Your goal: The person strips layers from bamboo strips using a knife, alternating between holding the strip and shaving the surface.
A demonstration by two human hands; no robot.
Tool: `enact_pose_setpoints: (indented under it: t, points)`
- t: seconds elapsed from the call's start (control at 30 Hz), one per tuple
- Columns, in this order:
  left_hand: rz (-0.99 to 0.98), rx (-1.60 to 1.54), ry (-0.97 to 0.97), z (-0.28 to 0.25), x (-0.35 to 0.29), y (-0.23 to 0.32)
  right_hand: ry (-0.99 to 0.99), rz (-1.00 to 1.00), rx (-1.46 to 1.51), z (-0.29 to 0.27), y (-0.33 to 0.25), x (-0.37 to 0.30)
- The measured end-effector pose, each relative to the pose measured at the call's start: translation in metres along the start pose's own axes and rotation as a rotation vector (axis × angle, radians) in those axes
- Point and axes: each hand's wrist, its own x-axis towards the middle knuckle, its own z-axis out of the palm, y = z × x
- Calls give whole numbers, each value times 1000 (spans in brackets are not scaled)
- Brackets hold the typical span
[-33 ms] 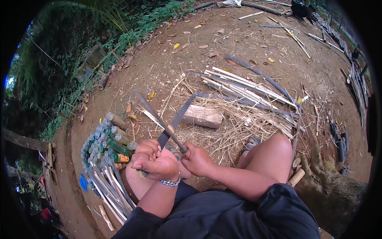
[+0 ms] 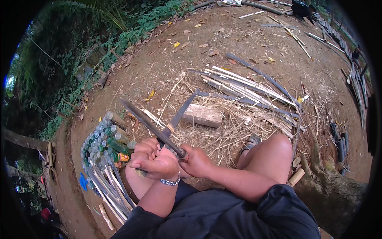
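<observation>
My left hand [image 2: 155,161], with a chain bracelet at the wrist, is closed round the handle of a machete [image 2: 184,109]. Its dark, pointed blade slants up and to the right, with a tan band low on it. My right hand [image 2: 197,161] grips a second long, narrow dark blade [image 2: 140,115] by its handle. This one points up and left and crosses over the machete just above my left fist. Whether it is a knife or a file I cannot tell. Past the machete lies a short split log [image 2: 203,115].
Pale split strips [image 2: 248,89] and shavings [image 2: 234,127] litter the ground ahead. Left of my leg are stacked glass bottles [image 2: 107,139] and a bundle of strips [image 2: 109,187]. A tree base [image 2: 330,195] stands at the right, green plants [image 2: 139,32] at the far left.
The tip of the blade in my right hand has swung left and down, its broad side now showing more. My left hand and the machete have stayed nearly still.
</observation>
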Motion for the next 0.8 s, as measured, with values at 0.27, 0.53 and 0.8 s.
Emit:
enact_pose_setpoints:
  t: [0.27, 0.53, 0.8]
  points:
    - [-31, 41, 40, 0, 16, 0, 37, 102, 82, 9, 34, 24]
    - [-266, -20, 444, -59, 45, -18, 290, 435, 626, -38, 90, 56]
    - [-272, -155, 290, -90, 104, -1, 376, 479, 647, -50, 125, 47]
